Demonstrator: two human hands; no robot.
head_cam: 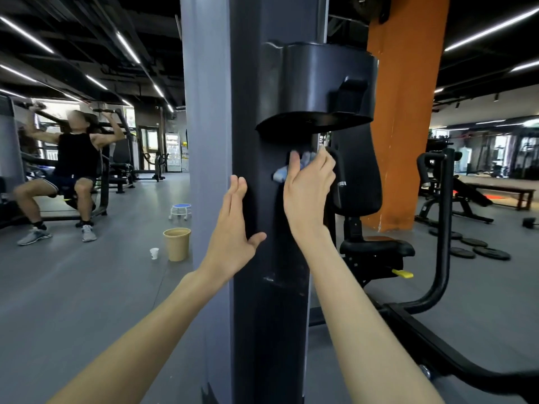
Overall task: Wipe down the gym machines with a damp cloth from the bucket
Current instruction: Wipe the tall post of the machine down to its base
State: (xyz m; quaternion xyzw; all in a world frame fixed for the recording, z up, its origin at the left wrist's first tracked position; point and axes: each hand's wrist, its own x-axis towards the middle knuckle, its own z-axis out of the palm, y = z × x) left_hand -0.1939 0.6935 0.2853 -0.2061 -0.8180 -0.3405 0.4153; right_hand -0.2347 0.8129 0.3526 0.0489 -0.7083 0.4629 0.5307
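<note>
We brace on the dark grey metal machine column [271, 316] with flat, straight-fingered left hand [234, 225]; right hand [307, 188] grasps the crumpled pale-blue cloth [280, 174], so press firm, overlap strokes downward.

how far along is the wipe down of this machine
Done: the cloth is out of the bucket, which stands on the floor to the left. In hand: the right hand holds the cloth against the dark column under the black cover while the left hand rests flat on it. Left: likely the seat and back pad; wiped areas cannot be told apart.
</note>
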